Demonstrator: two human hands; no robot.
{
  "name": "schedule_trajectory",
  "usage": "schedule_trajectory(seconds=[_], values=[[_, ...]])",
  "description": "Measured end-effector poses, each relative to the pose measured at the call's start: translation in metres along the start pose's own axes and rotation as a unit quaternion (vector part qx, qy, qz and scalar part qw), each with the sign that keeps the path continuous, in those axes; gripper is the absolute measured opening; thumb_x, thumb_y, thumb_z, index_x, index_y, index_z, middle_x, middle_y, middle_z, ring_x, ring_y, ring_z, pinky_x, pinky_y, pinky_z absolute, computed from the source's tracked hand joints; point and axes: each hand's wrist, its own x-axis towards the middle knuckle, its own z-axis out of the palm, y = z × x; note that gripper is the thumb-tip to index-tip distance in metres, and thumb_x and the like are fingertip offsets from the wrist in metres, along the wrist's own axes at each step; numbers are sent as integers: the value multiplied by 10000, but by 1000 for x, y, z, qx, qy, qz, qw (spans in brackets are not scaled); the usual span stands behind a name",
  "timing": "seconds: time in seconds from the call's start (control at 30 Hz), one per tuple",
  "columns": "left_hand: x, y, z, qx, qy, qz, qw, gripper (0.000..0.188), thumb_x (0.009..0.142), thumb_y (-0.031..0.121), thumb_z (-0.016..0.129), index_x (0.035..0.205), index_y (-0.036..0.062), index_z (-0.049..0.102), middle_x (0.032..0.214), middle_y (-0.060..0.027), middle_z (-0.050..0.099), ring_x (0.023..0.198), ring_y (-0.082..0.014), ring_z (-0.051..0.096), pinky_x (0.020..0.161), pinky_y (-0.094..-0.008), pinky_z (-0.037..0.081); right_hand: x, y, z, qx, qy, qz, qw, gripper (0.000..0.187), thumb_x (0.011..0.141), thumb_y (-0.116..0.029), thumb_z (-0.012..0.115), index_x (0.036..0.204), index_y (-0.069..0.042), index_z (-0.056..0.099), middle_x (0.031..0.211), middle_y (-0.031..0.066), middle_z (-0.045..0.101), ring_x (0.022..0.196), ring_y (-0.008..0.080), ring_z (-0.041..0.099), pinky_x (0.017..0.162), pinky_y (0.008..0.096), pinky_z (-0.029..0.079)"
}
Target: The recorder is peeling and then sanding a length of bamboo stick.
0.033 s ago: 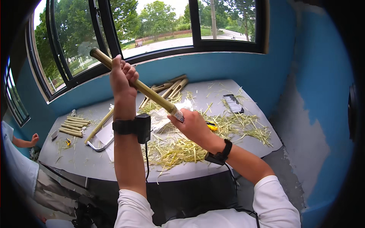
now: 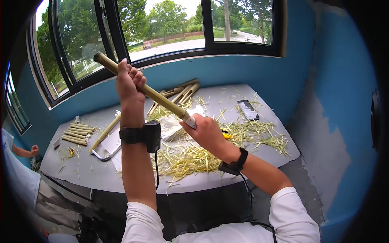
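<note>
I hold a long green-brown bamboo stick point(image 2: 162, 100) slanted in the air above the table. My left hand point(image 2: 129, 83) is clenched around its upper part, near the window. My right hand point(image 2: 204, 131) grips its pale lower end, close over the table. Both wrists carry black straps; the left one has a black box with a cable. Whether my right hand also holds a blade is hidden.
The grey table point(image 2: 81, 170) carries a heap of bamboo shavings point(image 2: 190, 158), a phone point(image 2: 248, 110), short cut bamboo pieces point(image 2: 79, 133), a bundle of sticks point(image 2: 182, 92), a metal saw frame point(image 2: 105, 156) and white paper point(image 2: 172, 123). Another person's hand point(image 2: 33, 150) is at the left edge.
My left hand and the stick's upper end have shifted slightly left. The other person's hand at the left has dropped a little.
</note>
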Motion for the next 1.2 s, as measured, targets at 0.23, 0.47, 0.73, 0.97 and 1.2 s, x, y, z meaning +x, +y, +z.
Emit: schedule_trajectory(seconds=[0.23, 0.47, 0.73, 0.97, 1.2], values=[[-5, -1, -9, -103, -103, -37, 989, 372, 1082, 257, 674, 809, 196, 428, 616, 88, 327, 480, -46, 313, 448, -248, 270, -2, 11, -34, 198, -215, 55, 955, 522, 1065, -488, 741, 815, -37, 663, 664, 63, 613, 591, 245, 598, 568, 414, 444], [0, 16, -17, -265, -318, -108, 904, 438, 1136, 207, 601, 733, 210, 431, 586, 91, 378, 444, -23, 351, 388, -218, 324, -9, 21, -51, 352, -426, 222, 803, 529, 1078, -532, 727, 819, -79, 645, 657, -46, 501, 499, 85, 405, 480, 305, 304], [-22, 26, 9, -20, -11, 78, 997, 379, 1069, 265, 674, 789, 193, 429, 664, 69, 346, 521, -64, 335, 487, -274, 284, 3, 15, -8, 102, -60, 15, 993, 462, 1051, -397, 757, 808, -13, 677, 617, 93, 586, 549, 259, 576, 563, 452, 438], [-49, 34, 1, 7, 64, 107, 992, 374, 1059, 297, 685, 798, 181, 444, 677, 57, 355, 536, -80, 344, 509, -284, 298, 4, 11, 2, 21, 2, 1, 1000, 383, 1006, -324, 775, 797, -18, 678, 686, 191, 656, 610, 401, 637, 601, 489, 496], [-50, 24, -24, -62, -67, 36, 995, 402, 1099, 278, 633, 773, 193, 413, 645, 80, 312, 502, -59, 294, 472, -266, 251, 12, 5, -3, 129, -159, -10, 979, 387, 1044, -377, 766, 847, -47, 713, 635, 80, 601, 566, 201, 571, 573, 417, 448]])
